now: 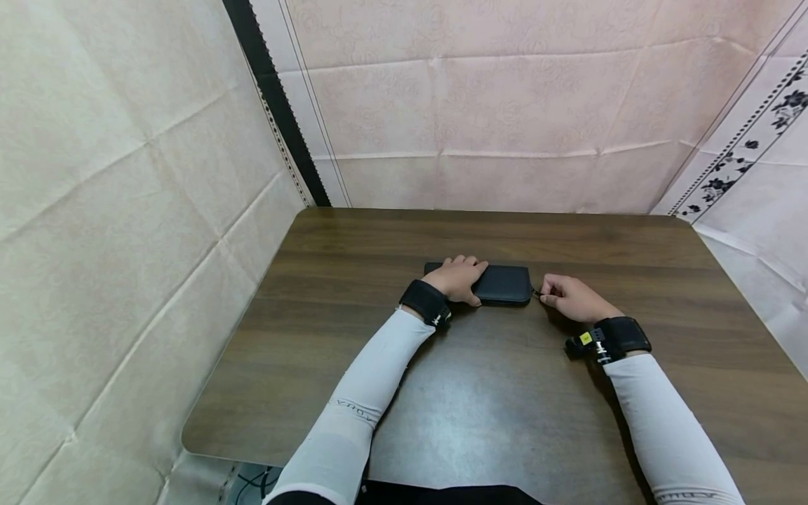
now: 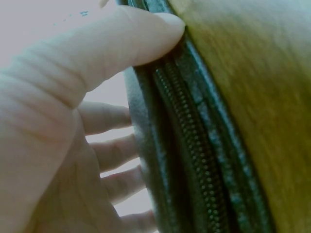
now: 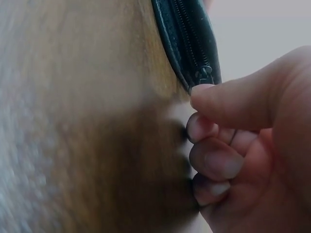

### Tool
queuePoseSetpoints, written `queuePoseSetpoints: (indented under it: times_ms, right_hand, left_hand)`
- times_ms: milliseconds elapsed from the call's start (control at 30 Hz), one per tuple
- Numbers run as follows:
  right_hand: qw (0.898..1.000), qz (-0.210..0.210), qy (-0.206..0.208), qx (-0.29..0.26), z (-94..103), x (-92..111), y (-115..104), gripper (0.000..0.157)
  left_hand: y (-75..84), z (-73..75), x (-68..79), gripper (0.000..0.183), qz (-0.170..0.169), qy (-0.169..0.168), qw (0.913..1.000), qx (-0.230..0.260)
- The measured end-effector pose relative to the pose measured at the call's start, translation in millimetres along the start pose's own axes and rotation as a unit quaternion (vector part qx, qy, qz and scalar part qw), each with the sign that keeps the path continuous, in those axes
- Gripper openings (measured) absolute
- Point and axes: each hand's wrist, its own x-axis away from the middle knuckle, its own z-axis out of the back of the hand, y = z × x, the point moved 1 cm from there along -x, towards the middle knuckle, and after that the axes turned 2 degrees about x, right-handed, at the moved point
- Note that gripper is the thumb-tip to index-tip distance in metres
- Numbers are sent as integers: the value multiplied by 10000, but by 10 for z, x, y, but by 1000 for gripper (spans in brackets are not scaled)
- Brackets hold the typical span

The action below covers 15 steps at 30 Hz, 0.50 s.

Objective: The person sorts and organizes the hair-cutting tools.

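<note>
A dark zip-around wallet (image 1: pixel 505 286) lies flat on the brown wooden table, long side facing me. My left hand (image 1: pixel 456 280) grips it near its left part, the fingers over the top and the thumb on the near edge. In the left wrist view that thumb (image 2: pixel 141 36) presses across the zipper (image 2: pixel 192 141), whose teeth run closed below it. Off the wallet's right end, my right hand (image 1: pixel 571 298) pinches the zipper pull between thumb and curled index finger. The right wrist view shows the slider (image 3: pixel 205 72) at the wallet's corner; the fingers hide most of the pull.
The wooden table (image 1: pixel 303 372) has rounded corners and reaches back to a pale cloth wall (image 1: pixel 492 105). Another cloth (image 1: pixel 126 231) hangs along the left side. Dark cables (image 1: pixel 255 482) show below the table's front left corner.
</note>
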Motion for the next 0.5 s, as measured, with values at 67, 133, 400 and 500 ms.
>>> queuePoseSetpoints:
  times_ms: [67,133,400,500]
  right_hand:
    - [10000,57,4,-16,-2,-4,4,13]
    - [10000,92,12,-17,-6,-8,11,14]
    - [9999,121,-70,-18,-2,-3,39,15]
    - [9998,170,-83,11,2,-7,46,16]
  left_hand:
    - [-2,-1,-2,93,-1,14,10000,2]
    - [-3,-4,-5,93,7,18,10000,-22]
    - [-7,-23,-19,93,-2,13,9999,-105]
    - [-7,-15,-13,93,10,22,9999,-106]
